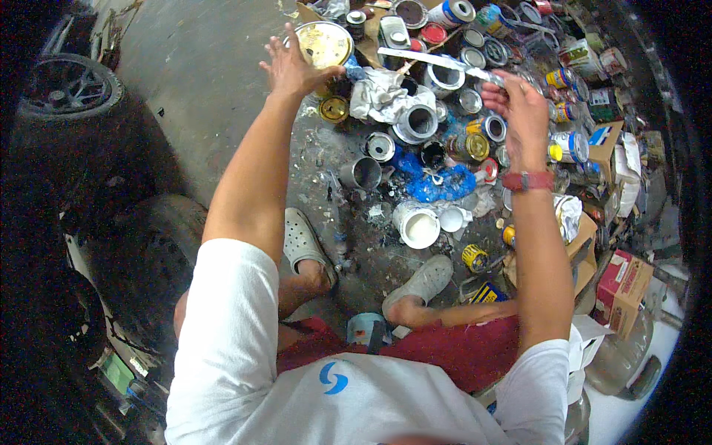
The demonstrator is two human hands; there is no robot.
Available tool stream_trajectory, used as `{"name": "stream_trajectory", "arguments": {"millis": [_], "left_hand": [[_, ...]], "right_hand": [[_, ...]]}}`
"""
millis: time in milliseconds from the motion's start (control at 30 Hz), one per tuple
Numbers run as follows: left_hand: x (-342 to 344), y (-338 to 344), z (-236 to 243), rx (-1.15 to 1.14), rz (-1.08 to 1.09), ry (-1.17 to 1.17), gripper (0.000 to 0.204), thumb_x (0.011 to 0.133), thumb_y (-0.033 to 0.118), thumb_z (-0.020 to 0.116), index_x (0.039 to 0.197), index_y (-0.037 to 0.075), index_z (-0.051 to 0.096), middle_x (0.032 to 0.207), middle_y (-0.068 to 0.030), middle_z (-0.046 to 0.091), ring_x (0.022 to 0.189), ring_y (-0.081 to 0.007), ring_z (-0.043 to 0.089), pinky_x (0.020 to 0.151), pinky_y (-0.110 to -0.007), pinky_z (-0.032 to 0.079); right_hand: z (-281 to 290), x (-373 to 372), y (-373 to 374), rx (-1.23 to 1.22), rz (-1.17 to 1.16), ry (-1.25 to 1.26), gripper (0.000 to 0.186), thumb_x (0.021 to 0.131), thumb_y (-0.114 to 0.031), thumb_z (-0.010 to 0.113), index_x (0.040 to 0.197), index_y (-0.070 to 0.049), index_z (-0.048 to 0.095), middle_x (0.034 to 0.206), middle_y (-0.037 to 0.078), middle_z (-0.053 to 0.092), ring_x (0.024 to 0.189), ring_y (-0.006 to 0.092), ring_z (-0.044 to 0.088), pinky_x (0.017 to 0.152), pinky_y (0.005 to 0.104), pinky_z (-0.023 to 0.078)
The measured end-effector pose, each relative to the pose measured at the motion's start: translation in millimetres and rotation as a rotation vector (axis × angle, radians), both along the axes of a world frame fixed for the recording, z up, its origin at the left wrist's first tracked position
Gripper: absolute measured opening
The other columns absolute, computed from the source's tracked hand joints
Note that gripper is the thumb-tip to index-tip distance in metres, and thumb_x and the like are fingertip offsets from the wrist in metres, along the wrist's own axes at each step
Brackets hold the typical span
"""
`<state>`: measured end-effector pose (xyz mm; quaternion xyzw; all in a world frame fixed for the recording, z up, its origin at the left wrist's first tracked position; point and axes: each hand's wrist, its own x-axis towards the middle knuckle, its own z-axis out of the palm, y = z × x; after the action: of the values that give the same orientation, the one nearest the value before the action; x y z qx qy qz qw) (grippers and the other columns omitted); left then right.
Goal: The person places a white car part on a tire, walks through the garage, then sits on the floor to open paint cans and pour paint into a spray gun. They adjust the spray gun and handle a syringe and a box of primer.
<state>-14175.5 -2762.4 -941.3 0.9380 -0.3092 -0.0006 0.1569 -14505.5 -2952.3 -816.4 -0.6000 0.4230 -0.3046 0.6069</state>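
White, long flat strip (437, 59) in the head view, gripped at its right end in the right hand (521, 107), fingers bent around it. From there, stretched leftward above a crowd of paint cans, free end directed toward a large round tin (326, 44) but short of its rim. At the tin's left side, left hand (291, 70): open, fingers spread, thumb out across the lower edge; impossible to tell whether pressed against the metal. Across the tin's top, pale yellow with darker blotches, lid or contents, cannot tell which.

Directly under the strip, a white can (443, 91) with a dark mouth. Nearer the body, beside crumpled white cloth (377, 96), a wider can (405, 134), dark inside. Just below the left hand, a gold-coloured can (334, 111). Farther down, a grey cup (348, 175), tilted, interior shadowed, contents unclear; to its right, crumpled blue plastic (441, 185). Below the plastic, a white tub (401, 217) with creamy white liquid (424, 228) inside. Near the right clog (421, 284), a small yellow can (475, 257). At far right, a red-and-tan carton (627, 285) above a clear jug (619, 360).
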Motion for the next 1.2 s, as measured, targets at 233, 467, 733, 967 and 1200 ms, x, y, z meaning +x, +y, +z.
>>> {"name": "stream_trajectory", "arguments": {"millis": [233, 467, 733, 967, 1200], "left_hand": [[-110, 52, -47, -0.696, 0.342, 0.391, 0.071, 0.087, 0.031, 0.082, 0.144, 0.003, 0.049, 0.129, -0.0226, 0.064, 0.117, -0.0374, 0.063, 0.105, -0.048, 0.048], [-159, -1, -79, -0.839, 0.685, 0.851, 0.062, 0.089, 0.024, 0.077, 0.142, 0.008, 0.049, 0.122, -0.0208, 0.068, 0.103, -0.0334, 0.069, 0.095, -0.045, 0.053], [-134, -7, -51, -0.59, 0.32, 0.513, 0.067, 0.082, 0.02, 0.078, 0.141, 0.007, 0.049, 0.096, -0.0093, 0.077, 0.098, -0.0319, 0.073, 0.092, -0.046, 0.053], [-127, 2, -48, -0.921, 0.184, 0.948, 0.067, 0.085, 0.003, 0.069, 0.146, 0.006, 0.042, 0.099, -0.0071, 0.07, 0.09, -0.0156, 0.065, 0.086, -0.03, 0.053], [-132, 2, -49, -0.982, 0.124, 1.238, 0.078, 0.088, 0.0, 0.069, 0.157, 0.009, 0.034, 0.109, -0.0092, 0.07, 0.094, -0.0159, 0.066, 0.079, -0.032, 0.054]], "right_hand": [[11, -125, 53, 0.353, 0.093, -0.035, 0.03, 0.103, -0.012, 0.062, 0.128, 0.004, 0.064, 0.105, 0.017, 0.076, 0.088, 0.0206, 0.074, 0.08, 0.0319, 0.062], [-38, -102, 139, 0.635, 0.163, -0.091, 0.039, 0.097, 0.0, 0.063, 0.134, 0.002, 0.053, 0.106, 0.016, 0.073, 0.084, 0.0212, 0.072, 0.075, 0.0321, 0.061], [-87, -21, 163, 0.658, 0.029, -0.018, 0.033, 0.096, 0.001, 0.05, 0.128, -0.008, 0.047, 0.087, 0.007, 0.061, 0.062, 0.01, 0.051, 0.05, 0.0249, 0.04], [-159, 32, 165, 0.484, -0.012, 0.118, 0.033, 0.095, -0.005, 0.052, 0.128, -0.009, 0.047, 0.082, 0.003, 0.059, 0.058, 0.0086, 0.046, 0.047, 0.0255, 0.035], [-168, 46, 181, 0.625, -0.053, 0.056, 0.031, 0.095, -0.007, 0.054, 0.124, -0.012, 0.045, 0.077, 0.001, 0.056, 0.054, 0.0086, 0.044, 0.044, 0.0257, 0.03]]}}
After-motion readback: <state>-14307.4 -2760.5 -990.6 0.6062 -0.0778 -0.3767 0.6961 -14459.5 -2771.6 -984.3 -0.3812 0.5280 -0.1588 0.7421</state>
